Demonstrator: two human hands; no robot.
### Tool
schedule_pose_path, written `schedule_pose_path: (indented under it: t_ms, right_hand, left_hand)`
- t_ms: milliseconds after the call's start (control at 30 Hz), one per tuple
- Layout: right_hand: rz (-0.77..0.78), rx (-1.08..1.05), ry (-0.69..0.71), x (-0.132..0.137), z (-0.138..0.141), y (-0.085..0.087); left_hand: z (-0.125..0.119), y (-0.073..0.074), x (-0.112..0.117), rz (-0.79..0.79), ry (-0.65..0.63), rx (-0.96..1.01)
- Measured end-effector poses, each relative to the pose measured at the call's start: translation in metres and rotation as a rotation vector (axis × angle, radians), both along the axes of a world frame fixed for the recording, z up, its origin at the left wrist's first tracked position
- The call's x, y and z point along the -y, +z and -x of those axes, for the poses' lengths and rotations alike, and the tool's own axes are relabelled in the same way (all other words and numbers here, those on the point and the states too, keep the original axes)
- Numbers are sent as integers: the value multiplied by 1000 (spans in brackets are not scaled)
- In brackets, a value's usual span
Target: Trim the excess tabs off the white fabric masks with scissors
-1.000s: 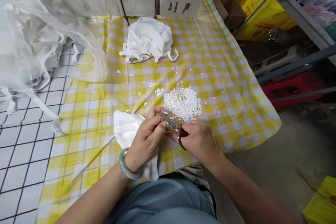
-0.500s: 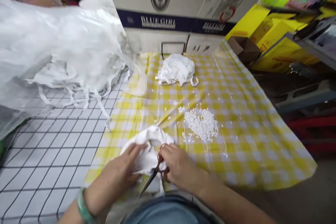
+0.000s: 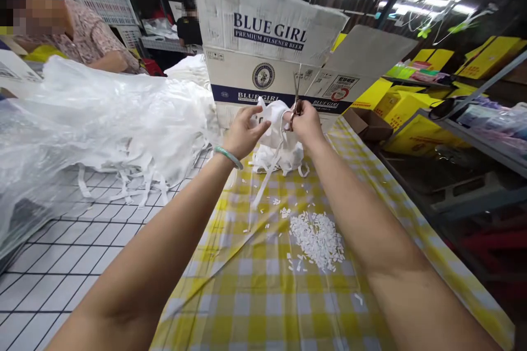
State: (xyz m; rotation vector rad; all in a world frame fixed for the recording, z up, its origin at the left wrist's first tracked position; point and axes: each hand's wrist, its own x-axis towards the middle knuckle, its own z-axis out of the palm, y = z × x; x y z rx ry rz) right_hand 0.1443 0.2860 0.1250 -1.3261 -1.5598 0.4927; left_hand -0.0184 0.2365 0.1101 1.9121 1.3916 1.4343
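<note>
My right hand [image 3: 308, 123], stretched forward, is closed on scissors [image 3: 293, 113] with copper-coloured handles; their blades point upward. Beside its fingers hangs a thin white cloth piece [image 3: 272, 130] with a long strap dangling from it; whether this hand also pinches the cloth I cannot tell. My left hand [image 3: 244, 134], wearing a green bangle, is at the left side of the cloth, its thumb and fingers apart. Just below lies a bundle of white strapped cloth pieces [image 3: 291, 159] on the table. Nearer to me is a heap of small white snippets [image 3: 317, 241].
A yellow checked tablecloth [image 3: 255, 296] covers the table's right part, with a black-lined white surface [image 3: 61, 263] on the left. A large plastic bag of white cloth [image 3: 123, 109] sits there. A printed carton [image 3: 263, 55] stands behind. A person [image 3: 94, 38] is at the far left.
Both hands have moved forward and up from near my lap to above the white bundle, carrying the cloth and scissors. The scissors now point up. My left hand's fingers have spread. The view has tilted up.
</note>
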Motion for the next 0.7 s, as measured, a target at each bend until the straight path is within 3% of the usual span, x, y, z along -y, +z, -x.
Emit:
schedule_pose_path:
  t_ms: [100, 167, 233, 333, 433, 533, 633, 700]
  right_hand:
    - [29, 119, -137, -8, -14, -29]
    - [31, 148, -114, 9, -20, -59]
    - [47, 228, -28, 34, -16, -90]
    - [98, 281, 210, 73, 13, -121]
    - [111, 295, 412, 105, 62, -126]
    - [264, 187, 588, 133, 101, -122]
    - [655, -186, 737, 165, 117, -123]
    - [863, -443, 753, 187, 117, -125]
  left_hand:
    - [17, -53, 31, 35, 93, -96]
    - [48, -89, 66, 103, 205, -171]
    - [91, -114, 91, 182, 434, -218]
    - [159, -125, 94, 313, 706, -269]
    - [195, -116, 80, 425, 721, -325]
    - [178, -105, 101, 429, 629, -372]
    - [124, -107, 169, 387, 447, -388]
    - [86, -113, 220, 371, 258, -367]
